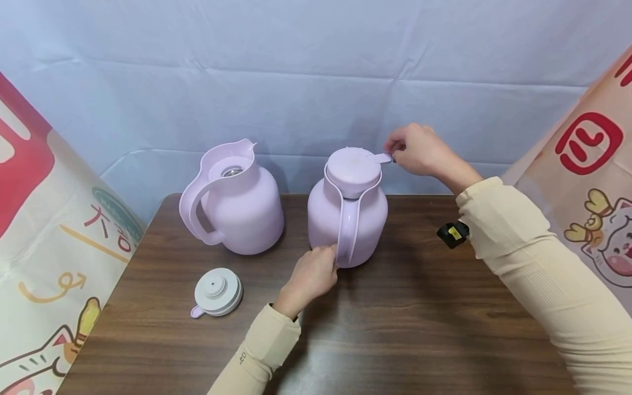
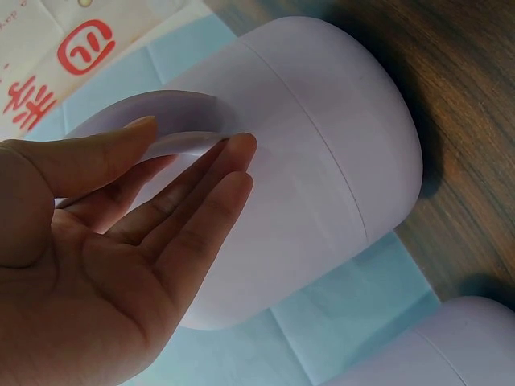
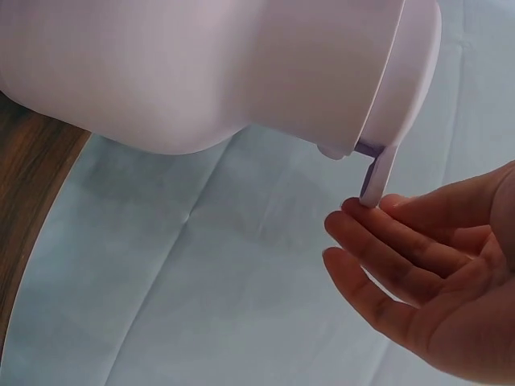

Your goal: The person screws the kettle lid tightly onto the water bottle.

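A lilac thermos jug (image 1: 323,222) stands upright on the right, its round lid (image 1: 351,164) seated in the mouth. My left hand (image 1: 310,275) pinches the lower part of the jug's handle (image 1: 349,233); the left wrist view has the thumb (image 2: 121,153) on one side and fingers on the other. Out from the lid's right side sticks a small tab (image 3: 378,181), pinched at its end between the thumb and fingertips of my right hand (image 1: 419,149). The remaining fingers of that hand lie loosely bent below the tab in the right wrist view.
A second lilac jug (image 1: 249,214), without a lid, stands to the left with its handle facing left. In front of it a white-and-grey lid (image 1: 217,292) lies upside down on the brown wooden table (image 1: 419,329). Behind hangs a pale blue cloth (image 1: 296,71); printed cloths flank both sides.
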{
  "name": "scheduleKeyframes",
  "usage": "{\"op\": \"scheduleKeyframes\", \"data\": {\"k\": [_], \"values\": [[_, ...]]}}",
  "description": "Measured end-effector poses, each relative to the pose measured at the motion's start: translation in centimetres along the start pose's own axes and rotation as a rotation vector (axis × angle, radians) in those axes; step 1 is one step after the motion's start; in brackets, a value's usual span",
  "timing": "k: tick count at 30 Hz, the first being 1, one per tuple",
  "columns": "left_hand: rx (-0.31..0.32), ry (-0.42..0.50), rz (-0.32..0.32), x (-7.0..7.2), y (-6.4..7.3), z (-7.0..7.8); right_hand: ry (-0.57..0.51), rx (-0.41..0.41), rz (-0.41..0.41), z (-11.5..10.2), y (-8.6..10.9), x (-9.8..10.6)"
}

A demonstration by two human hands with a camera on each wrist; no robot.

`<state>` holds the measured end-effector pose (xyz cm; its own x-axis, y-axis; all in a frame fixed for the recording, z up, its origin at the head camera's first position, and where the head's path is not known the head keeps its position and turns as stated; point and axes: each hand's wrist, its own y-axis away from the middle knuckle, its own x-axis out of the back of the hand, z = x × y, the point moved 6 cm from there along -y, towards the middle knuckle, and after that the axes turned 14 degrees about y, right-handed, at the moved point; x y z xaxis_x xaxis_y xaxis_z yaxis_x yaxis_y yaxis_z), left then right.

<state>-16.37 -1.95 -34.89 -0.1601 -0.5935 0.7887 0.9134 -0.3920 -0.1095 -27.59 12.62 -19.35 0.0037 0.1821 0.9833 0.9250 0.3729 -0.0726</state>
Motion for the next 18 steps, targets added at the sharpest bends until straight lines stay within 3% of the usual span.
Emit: {"op": "scheduleKeyframes", "data": {"k": [18], "values": [[0.010,-0.003,-0.004,-0.01,0.14,0.01,-0.057,0.010,-0.080,0.11,0.03,-0.45]]}}
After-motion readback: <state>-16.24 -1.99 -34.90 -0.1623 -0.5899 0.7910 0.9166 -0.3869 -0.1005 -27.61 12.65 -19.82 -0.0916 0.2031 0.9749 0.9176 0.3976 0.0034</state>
